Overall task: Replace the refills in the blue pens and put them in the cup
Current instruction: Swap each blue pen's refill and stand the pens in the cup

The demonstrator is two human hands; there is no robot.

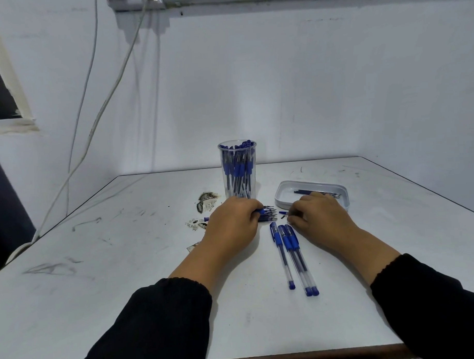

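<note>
Centre frame, left to right: our left hand (233, 222) curls round a bundle of refills (268, 214); cup (237, 168) of pens behind it; three blue pens (292, 254) on the table (99, 264); our right hand (316, 217), fingers bent, grasp unclear; tray (311, 194).

3 blue pens (292, 255) flat, clear cup (237, 170) pen-filled
</note>
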